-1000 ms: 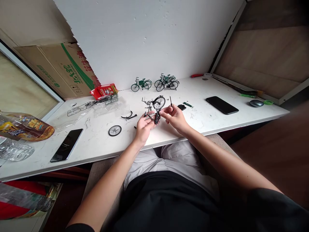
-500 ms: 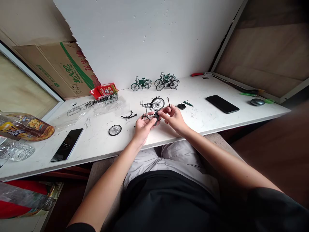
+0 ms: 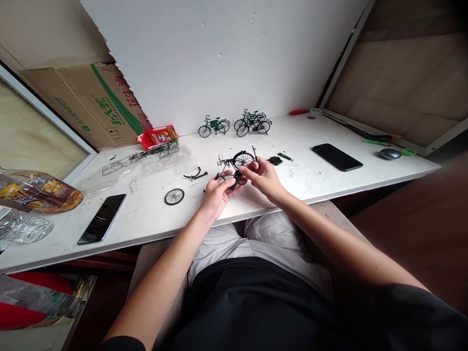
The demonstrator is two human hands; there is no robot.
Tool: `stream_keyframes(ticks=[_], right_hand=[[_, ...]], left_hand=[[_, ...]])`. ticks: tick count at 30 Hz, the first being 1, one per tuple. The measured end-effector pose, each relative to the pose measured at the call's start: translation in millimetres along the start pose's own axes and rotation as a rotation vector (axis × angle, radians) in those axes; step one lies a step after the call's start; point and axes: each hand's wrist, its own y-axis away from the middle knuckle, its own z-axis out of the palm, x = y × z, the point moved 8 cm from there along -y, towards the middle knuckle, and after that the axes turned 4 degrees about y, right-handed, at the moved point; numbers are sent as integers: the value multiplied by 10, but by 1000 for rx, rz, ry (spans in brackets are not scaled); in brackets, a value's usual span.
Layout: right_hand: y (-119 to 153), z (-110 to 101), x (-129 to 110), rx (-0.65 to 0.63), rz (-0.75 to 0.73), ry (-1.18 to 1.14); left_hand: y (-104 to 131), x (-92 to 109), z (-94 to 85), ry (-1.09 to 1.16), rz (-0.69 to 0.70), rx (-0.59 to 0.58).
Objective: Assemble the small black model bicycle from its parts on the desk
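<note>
My left hand is closed around a small black model bicycle, gripping its frame between thumb and fingers. One spoked wheel is fitted on the bicycle and points away from me; the silver handlebars are at the left. Against the frame press the thumb and a fingertip of my right hand. A thin rod-like tool sticks up from between its other fingers; its kind is unclear. On the table to the left lie a loose spoked wheel and curved black parts. Fingers hide the bicycle's middle.
Finished model bicycles stand at the back. Black and green pieces lie right of my hands. Phones rest on both sides, a mouse far right. A red packet, plastic film and a bottle are at left.
The model bicycle has turned and shifted slightly in my left hand, its wheel now farther right and a little lower. My right hand stays close against it with the rod-like tool.
</note>
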Motion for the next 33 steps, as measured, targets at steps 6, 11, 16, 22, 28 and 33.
stream_keyframes(ticks=[6,11,16,22,28,33], right_hand=[[2,-14,28,19,12,-10],[2,-15,12,35,3,-15],[28,-7,-32,54,10,30],[64,47,-129,13,-68,54],[39,-30,-155,81,-141,173],[62,37,-130,-17,-126,245]], left_hand=[[4,-2,9,34,-19,0],[2,5,37,24,-32,-18],[7,12,33,15,-29,-12],[4,16,41,-24,6,-35],[-20,47,-50,-92,101,70],[-34,68,-144,-91,163,141]])
